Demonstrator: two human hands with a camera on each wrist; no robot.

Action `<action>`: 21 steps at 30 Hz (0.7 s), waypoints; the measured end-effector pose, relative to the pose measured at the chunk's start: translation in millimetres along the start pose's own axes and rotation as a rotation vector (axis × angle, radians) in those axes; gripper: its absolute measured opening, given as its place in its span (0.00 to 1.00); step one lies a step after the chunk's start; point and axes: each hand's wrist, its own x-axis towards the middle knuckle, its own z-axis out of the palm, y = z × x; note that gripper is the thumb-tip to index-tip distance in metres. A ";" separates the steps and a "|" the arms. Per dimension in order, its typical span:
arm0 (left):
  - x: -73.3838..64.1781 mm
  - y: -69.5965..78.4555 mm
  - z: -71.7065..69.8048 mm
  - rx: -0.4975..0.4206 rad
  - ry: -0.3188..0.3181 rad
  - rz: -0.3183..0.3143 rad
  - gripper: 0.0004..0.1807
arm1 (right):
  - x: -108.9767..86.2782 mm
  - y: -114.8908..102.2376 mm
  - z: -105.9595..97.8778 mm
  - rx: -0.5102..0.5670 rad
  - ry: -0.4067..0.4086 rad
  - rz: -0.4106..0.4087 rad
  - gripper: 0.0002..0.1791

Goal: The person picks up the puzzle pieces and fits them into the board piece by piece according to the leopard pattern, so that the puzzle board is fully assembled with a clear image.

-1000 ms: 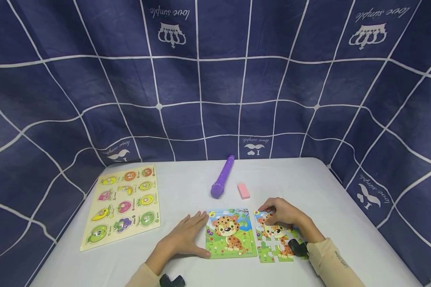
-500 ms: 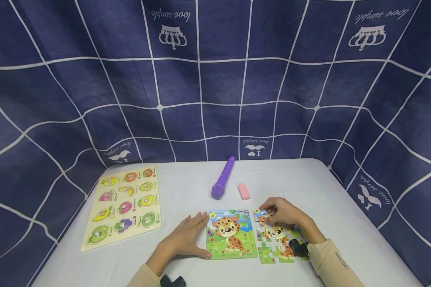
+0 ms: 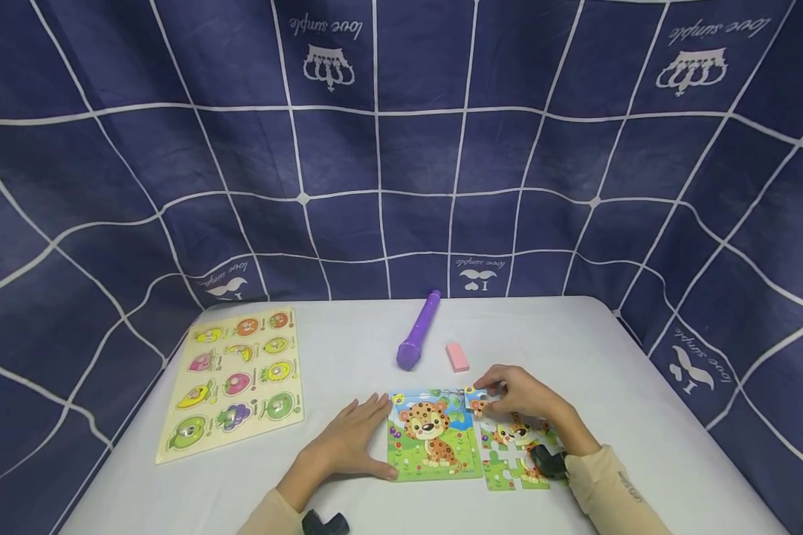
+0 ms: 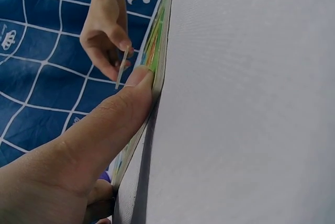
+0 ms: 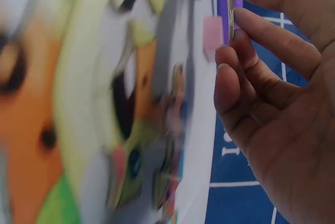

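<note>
A square puzzle board (image 3: 411, 464) printed with a spotted leopard cub lies near the front of the table. My left hand (image 3: 351, 442) rests against its left edge with fingers spread; in the left wrist view the thumb (image 4: 128, 98) presses on the board's edge. My right hand (image 3: 525, 394) pinches a small puzzle piece (image 3: 473, 401) between thumb and fingers, over the board's upper right corner. That piece shows edge-on in both wrist views. Right of the board, several loose leopard puzzle pieces (image 3: 500, 475) are laid out with small gaps, partly hidden under my right hand and wrist.
A fruit peg puzzle (image 3: 254, 375) lies at the left of the white table (image 3: 348, 342). Behind the board are a purple toy microphone (image 3: 418, 331) and a pink block (image 3: 458, 357). A dark blue checked curtain (image 3: 415, 148) surrounds the table's back and sides.
My right hand has lifted the top left piece from the loose puzzle pieces and shifted it slightly left to the board's corner. My left hand stays against the board.
</note>
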 end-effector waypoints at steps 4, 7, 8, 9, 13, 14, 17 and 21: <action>0.5 -0.1 0.3 0.007 0.000 0.003 0.69 | 5.7 -8.1 4.6 0.005 -0.001 -0.016 0.20; 0.2 0.1 0.4 0.005 0.003 0.009 0.69 | 10.4 -13.9 9.3 0.007 -0.006 -0.019 0.20; 0.0 0.1 0.5 0.005 0.004 0.011 0.68 | 12.0 -15.7 11.1 0.006 -0.007 -0.021 0.21; -0.2 0.3 0.4 0.005 0.005 0.012 0.68 | 13.6 -17.2 13.0 0.005 -0.008 -0.025 0.21; -0.2 0.8 0.0 0.007 0.005 0.011 0.68 | 19.9 -24.7 20.4 0.004 -0.017 -0.049 0.21; -0.1 0.8 -0.1 0.007 0.004 0.009 0.68 | 21.5 -27.4 22.2 0.004 -0.022 -0.052 0.21; 0.1 1.2 -0.5 0.002 0.001 0.003 0.69 | 26.3 -35.9 26.9 -0.003 -0.035 -0.046 0.21; 0.0 1.6 -0.4 -0.003 -0.006 -0.003 0.69 | 32.6 -44.6 33.3 -0.022 -0.052 -0.038 0.21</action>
